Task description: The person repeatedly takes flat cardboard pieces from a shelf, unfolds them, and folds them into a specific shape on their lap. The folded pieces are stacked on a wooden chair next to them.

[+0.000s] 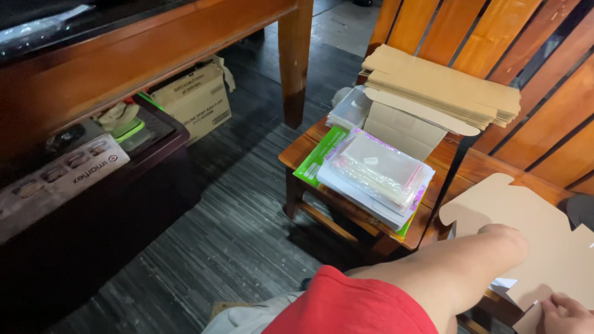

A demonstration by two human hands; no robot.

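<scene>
At bottom right, one hand [564,314], whichever it is, is pinching the edge of a flat cardboard cutout [526,229] with curled fingers [550,304]; the cutout is lying beside the wooden bench [297,154] carrying plastic sleeves [377,170] and stacked cardboard [442,86].

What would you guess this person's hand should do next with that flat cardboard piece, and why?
Probably take a firmer grip and lift the flat cardboard cutout. The hand only touches its lower edge with its fingers, and the piece lies unfolded beside a stack of flat cardboard.
</scene>
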